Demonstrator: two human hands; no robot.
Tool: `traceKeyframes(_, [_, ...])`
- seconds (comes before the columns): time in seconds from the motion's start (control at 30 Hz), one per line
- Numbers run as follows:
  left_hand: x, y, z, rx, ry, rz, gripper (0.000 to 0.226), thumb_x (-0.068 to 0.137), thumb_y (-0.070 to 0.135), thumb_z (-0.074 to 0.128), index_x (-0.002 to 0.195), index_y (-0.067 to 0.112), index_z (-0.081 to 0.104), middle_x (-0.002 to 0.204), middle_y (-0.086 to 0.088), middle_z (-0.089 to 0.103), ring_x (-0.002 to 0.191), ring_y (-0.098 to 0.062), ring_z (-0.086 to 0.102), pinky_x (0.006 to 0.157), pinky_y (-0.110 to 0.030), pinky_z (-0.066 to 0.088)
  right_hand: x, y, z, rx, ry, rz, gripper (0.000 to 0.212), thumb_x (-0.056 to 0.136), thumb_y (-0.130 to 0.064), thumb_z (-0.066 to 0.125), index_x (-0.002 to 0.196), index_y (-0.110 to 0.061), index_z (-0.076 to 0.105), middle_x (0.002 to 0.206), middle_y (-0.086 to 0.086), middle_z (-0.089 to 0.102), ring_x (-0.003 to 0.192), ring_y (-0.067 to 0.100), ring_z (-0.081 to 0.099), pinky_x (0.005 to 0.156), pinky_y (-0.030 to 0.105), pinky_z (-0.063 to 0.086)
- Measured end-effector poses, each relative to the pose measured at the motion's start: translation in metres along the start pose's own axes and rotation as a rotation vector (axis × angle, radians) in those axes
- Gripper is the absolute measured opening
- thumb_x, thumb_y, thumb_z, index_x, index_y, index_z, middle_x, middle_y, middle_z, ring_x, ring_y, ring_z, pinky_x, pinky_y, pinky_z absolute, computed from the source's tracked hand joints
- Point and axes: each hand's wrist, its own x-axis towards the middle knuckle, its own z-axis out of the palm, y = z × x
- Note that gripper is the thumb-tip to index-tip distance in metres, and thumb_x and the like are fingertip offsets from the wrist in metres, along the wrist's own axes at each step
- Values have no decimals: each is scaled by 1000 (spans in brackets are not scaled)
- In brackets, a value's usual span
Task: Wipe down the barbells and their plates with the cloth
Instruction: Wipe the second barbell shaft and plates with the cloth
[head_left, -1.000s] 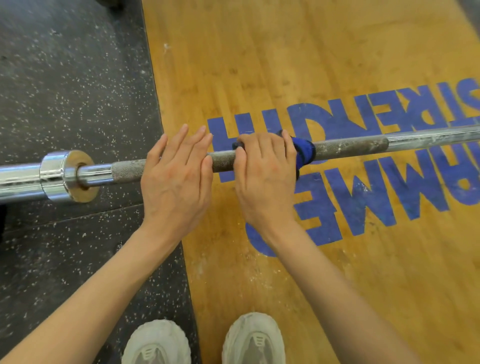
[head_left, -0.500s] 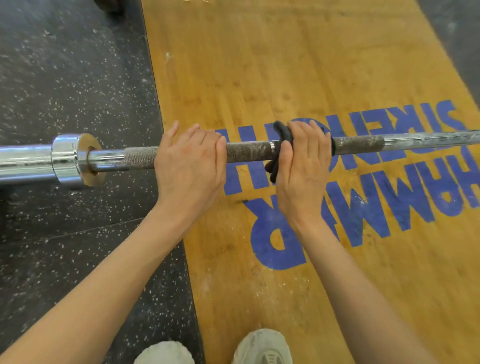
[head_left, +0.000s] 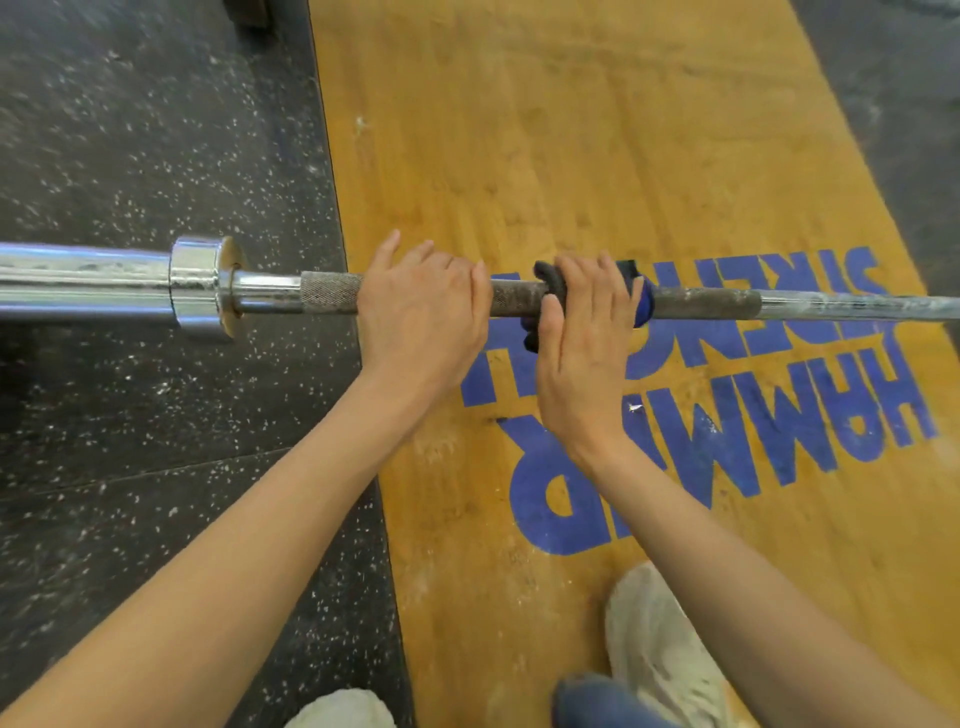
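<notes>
The floor is black speckled rubber matting (head_left: 130, 156) from 9 to 11 o'clock, meeting a wooden lifting platform (head_left: 571, 156) with blue lettering (head_left: 727, 415) from 12 to 5 o'clock. The barbell (head_left: 701, 304) runs from 9 to 3 o'clock across the view, its chrome sleeve and collar (head_left: 202, 286) over the rubber at 9 o'clock; no plates are in view. My left hand (head_left: 421, 317) lies over the knurled shaft, fingers close together and draped across the top, steadying it. Just beside it, toward 3 o'clock, my right hand (head_left: 587, 332) grips the blue-and-black cloth (head_left: 641, 304) wrapped around the shaft, fingers curled over the far side. Step in hand, as I judge it: wiping the knurled grip section. The next move calls for sliding the wrapped cloth along the shaft under firm pressure while the left hand holds the bar from rolling. Compared with half a second ago, the blue face of the cloth now shows at the hand's 3 o'clock edge.
</notes>
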Motion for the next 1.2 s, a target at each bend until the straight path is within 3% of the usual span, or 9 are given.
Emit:
traceKeyframes(0.1, [2, -4, 4, 27, 57, 0, 54, 102, 27, 29, 79, 7, 74, 82, -12, 75, 106, -32, 70, 107, -46, 38, 1, 24, -11, -15, -108, -222, 49, 109, -29, 27, 149, -6, 43, 152, 7, 45, 149, 27, 30, 126, 42, 7])
traceKeyframes(0.3, [7, -2, 7, 69, 79, -25, 53, 102, 25, 32, 69, 10, 71, 71, -8, 71, 95, -29, 71, 106, -43, 39, 2, 26, 10, -3, 97, -82, 47, 107, -23, 31, 147, -1, 44, 152, 12, 45, 148, 33, 28, 125, 49, 5])
traceKeyframes(0.4, [9, -5, 3, 101, -17, -31, 59, 104, 30, 23, 76, 12, 72, 74, -5, 69, 86, -27, 67, 107, -39, 35, 1, 20, 19, 41, 79, -267, 45, 107, -22, 35, 147, -4, 44, 152, 11, 47, 147, 30, 29, 126, 47, 6])
traceKeyframes(0.47, [11, -8, 0, 94, -61, -34, 62, 104, 32, 19, 83, 13, 74, 80, -3, 71, 94, -24, 68, 110, -36, 30, 5, 53, 12, -21, 72, -378, 45, 107, -22, 35, 150, -8, 37, 154, 10, 44, 149, 28, 27, 126, 43, 4])
traceKeyframes(0.67, [11, -5, -3, 75, -62, -41, 57, 106, 31, 23, 95, 17, 77, 91, -3, 75, 99, -25, 68, 108, -35, 32, -5, 45, 16, 70, 118, -197, 49, 106, -19, 39, 152, -2, 33, 158, 14, 36, 150, 36, 19, 125, 51, 0])
traceKeyframes(0.83, [13, -6, -9, 77, -134, -38, 55, 106, 31, 22, 105, 17, 76, 100, -5, 76, 108, -26, 67, 110, -39, 33, 2, 62, 18, -63, 48, -509, 56, 105, -12, 48, 156, -9, 25, 163, 6, 29, 154, 24, 16, 126, 44, 0])
traceKeyframes(0.93, [14, -5, -9, 84, -152, -67, 58, 106, 33, 21, 105, 19, 76, 104, -3, 76, 114, -23, 66, 111, -40, 33, 0, 88, 3, -79, 100, -372, 50, 109, -16, 38, 156, -7, 25, 162, 6, 26, 156, 21, 4, 126, 45, -2])
traceKeyframes(1.1, [15, 1, -11, 91, -174, -77, 56, 106, 29, 21, 102, 19, 76, 102, -2, 76, 111, -23, 66, 113, -40, 30, -1, 35, 13, 76, 7, -356, 51, 106, -16, 45, 154, -5, 32, 162, 10, 32, 152, 29, 19, 125, 47, -3])
traceKeyframes(1.2, [12, 3, -15, 133, -172, -59, 53, 108, 30, 20, 131, 15, 65, 133, -6, 66, 135, -24, 51, 121, -45, 18, 10, 54, 4, 36, -38, -498, 50, 107, -15, 44, 155, -7, 34, 161, 8, 34, 151, 26, 25, 127, 44, 4])
